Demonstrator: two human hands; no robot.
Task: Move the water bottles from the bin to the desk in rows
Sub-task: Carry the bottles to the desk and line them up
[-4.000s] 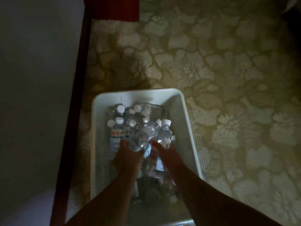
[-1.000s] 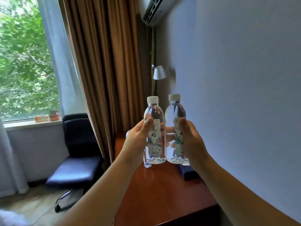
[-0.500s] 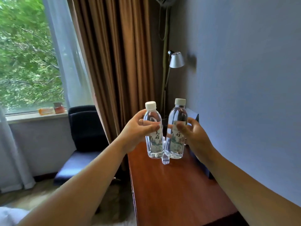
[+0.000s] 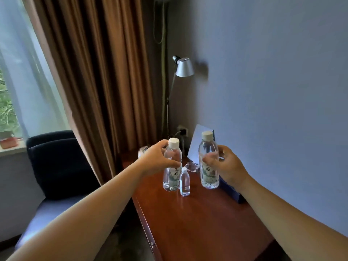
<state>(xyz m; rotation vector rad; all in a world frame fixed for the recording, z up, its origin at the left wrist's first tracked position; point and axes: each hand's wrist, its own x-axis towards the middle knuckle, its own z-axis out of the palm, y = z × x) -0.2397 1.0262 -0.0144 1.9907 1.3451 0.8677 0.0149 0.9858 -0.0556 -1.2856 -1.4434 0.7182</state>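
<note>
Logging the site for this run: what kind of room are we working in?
Most likely a hotel room or bedroom. A wooden desk stands against the wall with a lamp, beside long brown curtains at a window and a dark chair.

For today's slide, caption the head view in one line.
Both hands hold clear plastic water bottles upright over a reddish-brown wooden desk.

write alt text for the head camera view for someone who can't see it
Two bare hands each hold an upright water bottle over a reddish wooden desk: the left hand grips the left bottle, the right hand the right bottle. A small bottle stands on the desk between them, with a silver lamp, brown curtain and dark chair behind.
</note>
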